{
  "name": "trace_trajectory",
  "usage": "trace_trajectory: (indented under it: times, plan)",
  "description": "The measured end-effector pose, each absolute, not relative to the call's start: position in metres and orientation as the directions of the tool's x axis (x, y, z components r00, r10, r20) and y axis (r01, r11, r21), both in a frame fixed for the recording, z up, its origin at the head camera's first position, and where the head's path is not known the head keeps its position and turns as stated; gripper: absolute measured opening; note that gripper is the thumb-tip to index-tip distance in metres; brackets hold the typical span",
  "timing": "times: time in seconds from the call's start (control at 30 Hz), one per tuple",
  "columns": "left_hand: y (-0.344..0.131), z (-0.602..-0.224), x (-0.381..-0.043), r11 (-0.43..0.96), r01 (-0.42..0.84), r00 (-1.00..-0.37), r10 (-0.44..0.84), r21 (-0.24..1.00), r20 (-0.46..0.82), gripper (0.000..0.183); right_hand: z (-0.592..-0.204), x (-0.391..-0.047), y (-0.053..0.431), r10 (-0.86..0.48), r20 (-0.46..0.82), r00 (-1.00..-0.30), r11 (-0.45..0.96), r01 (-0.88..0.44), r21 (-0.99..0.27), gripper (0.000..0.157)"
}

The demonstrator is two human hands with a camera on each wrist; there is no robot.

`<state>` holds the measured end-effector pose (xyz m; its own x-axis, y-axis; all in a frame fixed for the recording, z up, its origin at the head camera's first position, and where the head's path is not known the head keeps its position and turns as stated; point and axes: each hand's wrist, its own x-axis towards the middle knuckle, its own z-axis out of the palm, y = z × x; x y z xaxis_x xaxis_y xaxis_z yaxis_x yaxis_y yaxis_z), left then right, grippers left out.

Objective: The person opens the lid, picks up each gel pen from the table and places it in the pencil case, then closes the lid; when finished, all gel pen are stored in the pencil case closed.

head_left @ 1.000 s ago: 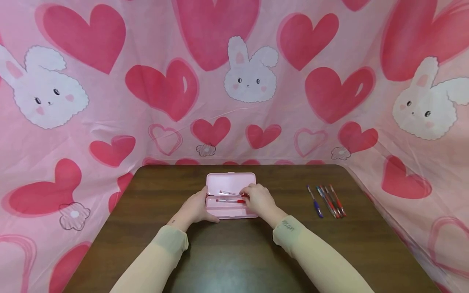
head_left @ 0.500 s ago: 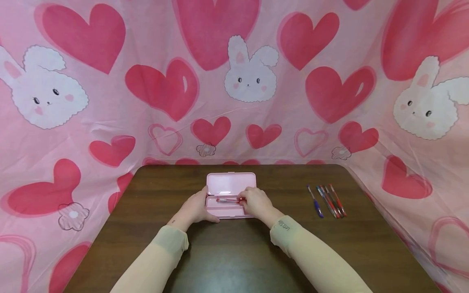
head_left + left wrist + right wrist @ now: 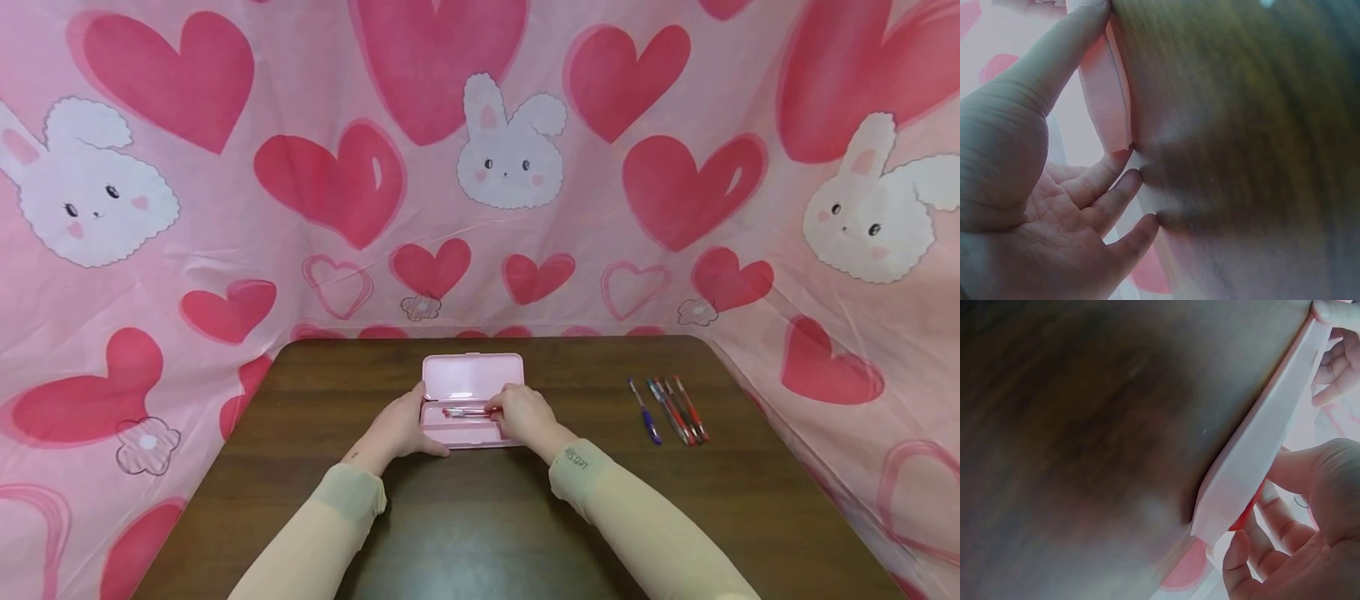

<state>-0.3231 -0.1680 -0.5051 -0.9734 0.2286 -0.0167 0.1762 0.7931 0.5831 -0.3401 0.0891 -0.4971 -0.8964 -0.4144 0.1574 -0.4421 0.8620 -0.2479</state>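
Lowered since the earlier frame, one red pen [image 3: 472, 412] is laid left to right in the pink case [image 3: 465, 387] at lower centre, pinched at its right end by the nearer right hand [image 3: 527, 415], the case's left end being gripped by the left hand [image 3: 397, 425].

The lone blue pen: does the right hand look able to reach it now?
Probably yes: nothing visible stands between the right hand and blue pen, though it is busy at the open pink case.

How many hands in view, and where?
2: left hand gripping the left end of the open pink pencil case, right hand at its right end, fingers on a red pen.
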Motion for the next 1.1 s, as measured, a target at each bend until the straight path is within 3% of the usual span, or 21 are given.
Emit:
trace_trajectory:
  times: [0.77,1.1]
  plan:
    - [-0.167,-0.506,-0.323,0.776,0.149,-0.977,0.212,0.613,-0.031,0.126,-0.496,-0.339,0.113,-0.344,0.263,-0.901,0.862,-0.414,-0.291,0.01]
    - [-0.167,-0.505,-0.321,0.777,0.148,-0.978,0.208,0.612,-0.027,0.126,-0.498,-0.342,0.141,-0.249,0.362,-0.899,0.872,-0.37,-0.32,0.02]
